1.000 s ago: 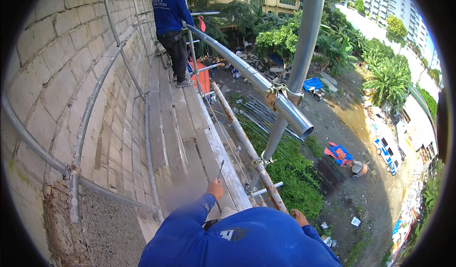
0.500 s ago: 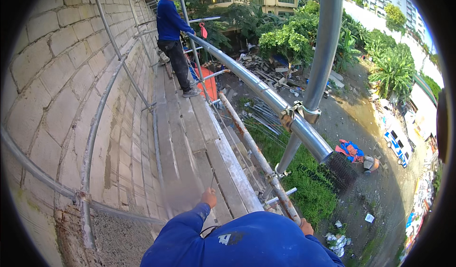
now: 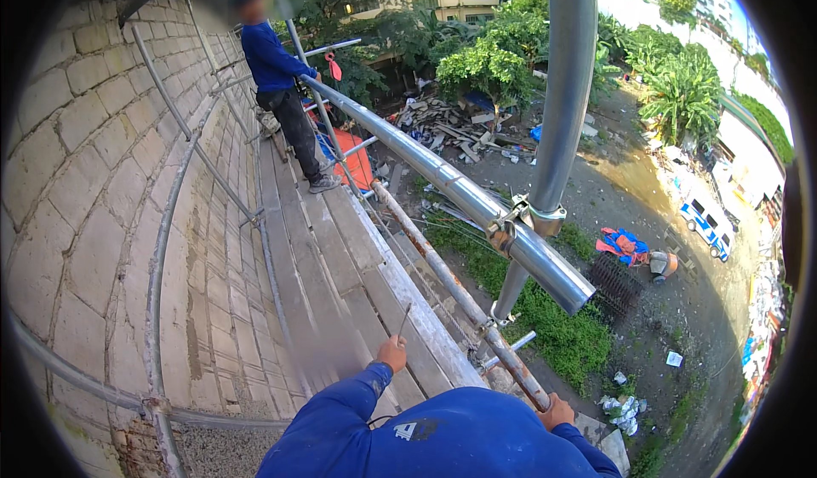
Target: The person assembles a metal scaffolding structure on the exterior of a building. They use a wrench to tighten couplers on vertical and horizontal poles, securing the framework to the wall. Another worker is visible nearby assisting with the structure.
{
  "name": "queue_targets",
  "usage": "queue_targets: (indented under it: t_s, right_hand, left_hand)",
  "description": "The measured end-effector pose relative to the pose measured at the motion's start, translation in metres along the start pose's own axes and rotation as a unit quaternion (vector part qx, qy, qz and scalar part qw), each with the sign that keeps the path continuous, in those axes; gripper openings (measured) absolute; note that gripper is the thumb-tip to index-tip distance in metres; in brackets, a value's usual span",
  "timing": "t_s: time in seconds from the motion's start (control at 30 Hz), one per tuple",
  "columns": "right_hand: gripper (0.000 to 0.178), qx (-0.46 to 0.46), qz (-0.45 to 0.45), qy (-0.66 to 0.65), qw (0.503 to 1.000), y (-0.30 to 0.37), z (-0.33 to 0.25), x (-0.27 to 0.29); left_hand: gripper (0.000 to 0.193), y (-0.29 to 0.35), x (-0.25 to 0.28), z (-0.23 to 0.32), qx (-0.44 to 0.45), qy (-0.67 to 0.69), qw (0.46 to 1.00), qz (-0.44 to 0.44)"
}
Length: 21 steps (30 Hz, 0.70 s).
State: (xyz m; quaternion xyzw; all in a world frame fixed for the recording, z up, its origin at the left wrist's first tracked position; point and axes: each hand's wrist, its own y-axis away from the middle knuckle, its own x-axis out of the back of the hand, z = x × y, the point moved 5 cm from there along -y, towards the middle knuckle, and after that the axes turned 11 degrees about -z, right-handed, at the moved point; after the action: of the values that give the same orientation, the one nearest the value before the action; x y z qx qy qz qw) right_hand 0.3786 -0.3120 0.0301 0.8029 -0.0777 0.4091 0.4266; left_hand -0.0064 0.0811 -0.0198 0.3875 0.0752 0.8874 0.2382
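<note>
My left hand (image 3: 392, 353) is closed on a thin metal rod (image 3: 406, 318), which points up and away over the plank walkway (image 3: 347, 267). What the rod's lower end looks like is hidden in my fist. Lower right, my right hand (image 3: 557, 412) grips the near end of a rusty scaffold pipe (image 3: 442, 272) running along the walkway's outer side. Above it, a shiny steel rail (image 3: 425, 171) slopes toward me and is joined by a clamp (image 3: 513, 223) to an upright post (image 3: 565, 95).
A block wall (image 3: 102, 163) with scaffold tubes (image 3: 159, 282) borders the left. Farther along the planks stands a co-worker (image 3: 277, 78) in blue, a hand at the rail. Far below on the right lie ground with grass (image 3: 553, 325), debris (image 3: 451, 129) and a parked van (image 3: 706, 227).
The view has shifted, so the co-worker and wall sit farther left. My left hand has moved slightly right, the rod now tilting right. More of my right hand shows on the pipe.
</note>
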Motion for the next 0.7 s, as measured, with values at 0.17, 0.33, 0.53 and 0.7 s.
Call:
queue_targets:
  t_s: [0.17,0.33,0.53,0.7]
  right_hand:
    - [0.060,-0.015,0.004,0.006,1.000,0.000,0.002,0.000]
    - [0.058,-0.014,0.017,0.004,1.000,0.003,0.003,0.001]
    - [0.057,0.000,0.003,-0.001,1.000,0.003,0.000,0.003]
    - [0.061,-0.011,-0.011,0.001,1.000,-0.001,0.000,0.000]
  left_hand:
    - [0.019,-0.008,0.000,0.000,-0.003,-0.007,1.000,-0.024]
    - [0.019,-0.005,0.005,-0.006,0.029,-0.008,0.998,-0.048]
    - [0.023,-0.002,0.002,-0.002,0.016,0.000,0.999,-0.040]
    - [0.027,0.003,-0.007,0.029,-0.036,0.045,0.997,-0.043]
